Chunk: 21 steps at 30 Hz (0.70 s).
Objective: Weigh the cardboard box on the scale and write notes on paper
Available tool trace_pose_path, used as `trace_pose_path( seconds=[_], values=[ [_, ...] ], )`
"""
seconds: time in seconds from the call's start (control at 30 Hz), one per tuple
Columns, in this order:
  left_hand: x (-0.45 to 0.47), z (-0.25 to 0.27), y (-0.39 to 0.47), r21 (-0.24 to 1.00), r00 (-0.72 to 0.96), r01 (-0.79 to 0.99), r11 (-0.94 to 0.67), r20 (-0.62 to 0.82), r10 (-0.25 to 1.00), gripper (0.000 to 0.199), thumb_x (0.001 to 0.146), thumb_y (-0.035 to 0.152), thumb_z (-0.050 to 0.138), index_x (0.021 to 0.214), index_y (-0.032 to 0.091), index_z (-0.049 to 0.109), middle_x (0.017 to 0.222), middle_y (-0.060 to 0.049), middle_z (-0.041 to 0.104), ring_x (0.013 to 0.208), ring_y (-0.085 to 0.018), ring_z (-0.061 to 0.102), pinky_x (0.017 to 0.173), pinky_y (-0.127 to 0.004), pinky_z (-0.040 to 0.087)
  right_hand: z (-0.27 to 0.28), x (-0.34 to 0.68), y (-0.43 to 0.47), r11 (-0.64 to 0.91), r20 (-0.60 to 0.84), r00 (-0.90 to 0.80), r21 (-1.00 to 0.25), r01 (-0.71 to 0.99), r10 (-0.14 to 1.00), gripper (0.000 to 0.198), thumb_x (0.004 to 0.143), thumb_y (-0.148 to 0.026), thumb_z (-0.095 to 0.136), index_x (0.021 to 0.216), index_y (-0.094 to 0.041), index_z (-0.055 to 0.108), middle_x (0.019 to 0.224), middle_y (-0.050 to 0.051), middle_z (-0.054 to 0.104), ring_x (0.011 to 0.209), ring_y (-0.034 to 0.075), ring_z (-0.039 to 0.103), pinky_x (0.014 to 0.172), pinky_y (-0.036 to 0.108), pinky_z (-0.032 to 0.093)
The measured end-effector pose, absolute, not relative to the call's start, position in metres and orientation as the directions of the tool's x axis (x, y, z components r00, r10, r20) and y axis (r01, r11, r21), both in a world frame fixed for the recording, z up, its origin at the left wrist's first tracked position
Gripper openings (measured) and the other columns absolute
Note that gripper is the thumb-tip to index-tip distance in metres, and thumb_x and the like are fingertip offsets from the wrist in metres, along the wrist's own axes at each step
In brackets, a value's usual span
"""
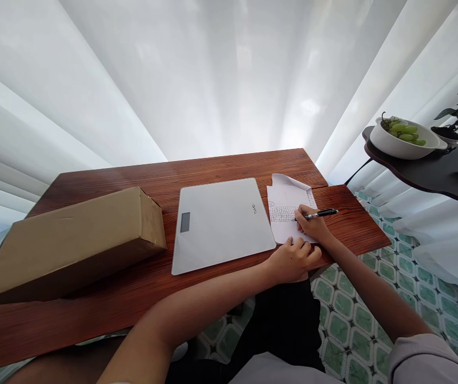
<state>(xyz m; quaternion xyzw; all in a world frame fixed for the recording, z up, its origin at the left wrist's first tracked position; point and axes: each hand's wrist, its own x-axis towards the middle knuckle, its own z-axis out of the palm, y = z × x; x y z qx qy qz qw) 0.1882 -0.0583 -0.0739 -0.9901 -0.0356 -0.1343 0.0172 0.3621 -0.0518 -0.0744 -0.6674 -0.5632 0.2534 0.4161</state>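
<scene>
Right hand: the right hand (311,224) is closed around a black pen (320,214), with the tip resting on a sheet of paper (287,213). The pen's far end points out to the right.
Left hand: the left hand (292,260) is loosely curled and holds nothing. It lies on the near edge of the table (112,298), fingers touching the lower edge of the paper, just below the right hand.
Paper: white, with rows of small handwriting across its middle and its top left corner curled up. It lies flat on the right part of the table, just beside the scale.
Scale: a flat pale grey scale (221,221) with a small dark display window near its left edge lies in the middle of the table, between the paper and a box.
Box: a long brown cardboard box (72,242) lies on the left part of the table, close to the scale.
Side shelf: a dark shelf (432,170) to the right, well apart from the table, carries a white bowl (400,144) of green grapes (407,132).
Background: white curtains (213,74) hang behind the table.
</scene>
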Motion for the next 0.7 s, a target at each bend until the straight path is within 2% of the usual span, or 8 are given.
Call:
trace_pose_path(
  seconds=[0.27, 0.7],
  values=[
    [0.1897, -0.0763, -0.0581, -0.006, 0.958, 0.068, -0.998, 0.281, 0.063, 0.028, 0.101, 0.026, 0.037, 0.119, 0.011, 0.052, 0.099, -0.012, 0.059, 0.09, -0.026, 0.056, 0.076, -0.041, 0.049, -0.0762, 0.362, -0.0518, -0.015, 0.144, 0.241, -0.832, 0.555, 0.96, 0.039, 0.096, -0.045, 0.051, 0.064, -0.025, 0.041, 0.048, -0.005, 0.053, 0.043, 0.014, 0.05, 0.052, 0.03, 0.045],
    [0.1897, -0.0761, -0.058, -0.008, 0.961, 0.067, -0.998, 0.269, 0.062, 0.03, 0.102, 0.022, 0.032, 0.122, 0.01, 0.051, 0.101, -0.011, 0.058, 0.091, -0.026, 0.056, 0.075, -0.041, 0.049, -0.0762, 0.3622, -0.0506, -0.015, 0.141, 0.238, -0.833, 0.554, 0.961, 0.035, 0.095, -0.038, 0.051, 0.064, -0.025, 0.041, 0.047, -0.005, 0.053, 0.04, 0.013, 0.048, 0.049, 0.029, 0.041]
  ],
)
